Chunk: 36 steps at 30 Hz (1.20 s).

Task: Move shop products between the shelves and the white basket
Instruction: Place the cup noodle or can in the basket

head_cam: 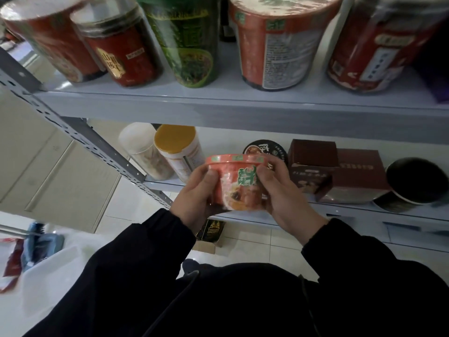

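Fingers (266, 175) of both hands are curling round an orange noodle cup (237, 188) and gripping it. The left hand (194, 198) is holding the cup's left side, with its thumb lying across the front. The right hand (289, 205) is holding the right side, with one finger hooking over the rim. The cup is sitting almost upright, lid up, just in front of the lower shelf (352, 207). I cannot tell if its bottom is touching the shelf edge. Black sleeves (150, 239) are covering both arms. On the lower shelf, a white-lid jar (138, 142) and a yellow-lid jar (176, 139) are standing side by side, left of the cup. A dark round tub (264, 148) is peeking out right behind the cup. Brown boxes (315, 154) are sitting to the right of it, and a black bowl (415, 183) is leaning beside them. On the upper shelf (218, 105), a red cup (48, 37), a red jar (121, 52), a green cup (187, 45) and a big orange cup (277, 45) are standing in a row. Down below, a small black box (213, 229) is lying on the tiled floor (250, 246). At the lower left, something white (48, 278) is showing, too blurry to name, with a blue thing (41, 244) lying near it.
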Each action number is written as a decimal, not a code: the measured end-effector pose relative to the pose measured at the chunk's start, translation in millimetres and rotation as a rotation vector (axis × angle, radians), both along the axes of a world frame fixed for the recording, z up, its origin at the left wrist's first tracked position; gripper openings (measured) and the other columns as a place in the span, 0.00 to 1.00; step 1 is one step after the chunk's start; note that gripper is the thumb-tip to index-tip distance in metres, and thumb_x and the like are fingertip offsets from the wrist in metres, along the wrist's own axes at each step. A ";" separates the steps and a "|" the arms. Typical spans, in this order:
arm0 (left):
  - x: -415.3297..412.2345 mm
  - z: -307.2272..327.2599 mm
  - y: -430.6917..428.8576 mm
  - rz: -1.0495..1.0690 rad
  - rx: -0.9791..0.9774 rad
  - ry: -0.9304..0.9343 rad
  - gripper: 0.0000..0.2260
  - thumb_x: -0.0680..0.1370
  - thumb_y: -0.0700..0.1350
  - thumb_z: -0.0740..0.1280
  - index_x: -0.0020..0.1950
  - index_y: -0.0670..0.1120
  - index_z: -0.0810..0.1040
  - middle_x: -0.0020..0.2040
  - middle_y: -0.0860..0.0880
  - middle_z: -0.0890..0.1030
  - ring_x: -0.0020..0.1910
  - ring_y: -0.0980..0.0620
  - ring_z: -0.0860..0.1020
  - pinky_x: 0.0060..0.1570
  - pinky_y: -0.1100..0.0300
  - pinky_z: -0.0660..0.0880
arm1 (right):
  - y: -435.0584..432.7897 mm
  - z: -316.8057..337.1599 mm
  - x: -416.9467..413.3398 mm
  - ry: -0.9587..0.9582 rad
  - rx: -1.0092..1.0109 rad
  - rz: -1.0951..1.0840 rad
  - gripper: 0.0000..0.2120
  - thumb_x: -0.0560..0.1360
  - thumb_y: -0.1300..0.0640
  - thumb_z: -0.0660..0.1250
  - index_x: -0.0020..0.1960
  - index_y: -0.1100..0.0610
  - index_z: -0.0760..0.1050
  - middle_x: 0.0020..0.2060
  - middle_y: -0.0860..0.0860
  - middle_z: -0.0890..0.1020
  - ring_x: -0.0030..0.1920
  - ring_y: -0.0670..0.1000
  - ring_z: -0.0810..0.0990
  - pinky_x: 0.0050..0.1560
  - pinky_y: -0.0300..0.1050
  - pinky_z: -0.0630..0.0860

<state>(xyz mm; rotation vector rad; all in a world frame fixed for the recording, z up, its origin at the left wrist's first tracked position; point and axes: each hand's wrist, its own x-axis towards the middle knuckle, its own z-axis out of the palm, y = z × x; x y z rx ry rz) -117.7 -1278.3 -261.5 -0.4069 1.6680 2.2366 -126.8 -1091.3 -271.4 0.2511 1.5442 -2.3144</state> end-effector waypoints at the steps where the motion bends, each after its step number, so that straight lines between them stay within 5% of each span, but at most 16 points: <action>1: 1.5 1.0 2.7 0.054 0.022 -0.003 0.14 0.79 0.52 0.68 0.63 0.50 0.75 0.54 0.44 0.83 0.53 0.39 0.82 0.47 0.42 0.83 | 1.1 -0.1 2.3 -0.022 -0.010 -0.041 0.18 0.77 0.44 0.66 0.65 0.45 0.70 0.57 0.51 0.83 0.54 0.55 0.86 0.44 0.57 0.85; 3: 4.2 3.4 7.5 0.104 0.027 0.014 0.10 0.82 0.44 0.67 0.62 0.49 0.76 0.49 0.45 0.83 0.49 0.42 0.81 0.46 0.43 0.83 | 4.4 0.2 5.2 -0.068 -0.020 -0.118 0.08 0.83 0.47 0.61 0.60 0.48 0.71 0.53 0.52 0.83 0.50 0.54 0.85 0.38 0.52 0.84; 5: 7.4 2.5 9.4 0.102 0.040 0.037 0.15 0.76 0.42 0.70 0.63 0.48 0.77 0.46 0.46 0.82 0.46 0.46 0.80 0.48 0.43 0.82 | 9.0 -1.3 8.4 -0.095 -0.025 -0.166 0.09 0.85 0.48 0.59 0.57 0.53 0.71 0.50 0.54 0.84 0.49 0.54 0.85 0.39 0.54 0.84; 10: 12.7 -1.9 11.5 -0.021 0.158 -0.021 0.30 0.72 0.48 0.72 0.71 0.37 0.73 0.62 0.34 0.79 0.60 0.36 0.78 0.64 0.35 0.76 | 18.3 -9.7 16.6 -0.075 -0.122 -0.086 0.30 0.74 0.42 0.74 0.65 0.61 0.71 0.60 0.64 0.82 0.60 0.61 0.82 0.61 0.63 0.80; 14: 19.9 2.9 20.1 -0.011 0.170 -0.022 0.19 0.73 0.44 0.70 0.63 0.39 0.76 0.54 0.40 0.85 0.54 0.41 0.84 0.53 0.45 0.82 | 21.3 -13.9 27.7 0.040 -0.052 0.009 0.39 0.68 0.40 0.80 0.70 0.58 0.71 0.63 0.59 0.82 0.62 0.59 0.83 0.61 0.58 0.81; 17: 22.6 2.5 21.8 0.079 0.099 0.007 0.05 0.82 0.41 0.65 0.56 0.43 0.75 0.46 0.45 0.85 0.49 0.43 0.82 0.50 0.44 0.82 | 21.6 -14.0 32.8 0.085 0.027 -0.112 0.30 0.73 0.41 0.72 0.69 0.54 0.71 0.62 0.59 0.82 0.58 0.57 0.85 0.59 0.62 0.82; 22: 25.7 0.1 20.8 0.062 0.033 0.032 0.04 0.83 0.40 0.63 0.57 0.43 0.75 0.45 0.45 0.83 0.47 0.45 0.81 0.45 0.47 0.83 | 21.8 -13.7 33.0 0.124 0.145 -0.175 0.11 0.83 0.46 0.59 0.59 0.51 0.70 0.52 0.53 0.84 0.55 0.56 0.85 0.53 0.60 0.84; 25: 31.4 0.9 21.8 -0.005 0.047 -0.001 0.11 0.76 0.45 0.72 0.56 0.44 0.78 0.41 0.49 0.84 0.41 0.50 0.82 0.35 0.57 0.81 | 22.6 -15.0 35.8 0.064 0.115 -0.148 0.19 0.81 0.37 0.61 0.59 0.52 0.73 0.53 0.54 0.85 0.57 0.59 0.85 0.55 0.62 0.83; 29: 37.6 0.5 21.8 -0.075 0.019 -0.028 0.15 0.73 0.49 0.72 0.58 0.46 0.80 0.43 0.47 0.82 0.39 0.51 0.79 0.36 0.57 0.80 | 22.7 -14.5 43.0 0.056 0.099 -0.071 0.33 0.69 0.29 0.66 0.62 0.52 0.75 0.58 0.58 0.83 0.59 0.60 0.83 0.60 0.64 0.81; 34: 41.4 -0.7 21.1 0.014 0.035 0.020 0.12 0.76 0.49 0.68 0.59 0.48 0.77 0.49 0.46 0.84 0.50 0.48 0.84 0.47 0.50 0.81 | 23.8 -13.6 43.7 0.023 0.150 -0.058 0.32 0.72 0.25 0.64 0.66 0.45 0.78 0.59 0.51 0.85 0.61 0.54 0.84 0.63 0.62 0.80; 36: 40.6 -1.3 19.3 0.037 0.034 0.035 0.06 0.82 0.45 0.66 0.58 0.48 0.75 0.49 0.45 0.84 0.52 0.47 0.83 0.48 0.49 0.81 | 22.2 -11.5 43.2 0.042 0.196 -0.098 0.17 0.78 0.31 0.62 0.60 0.38 0.80 0.58 0.48 0.85 0.62 0.53 0.83 0.60 0.60 0.81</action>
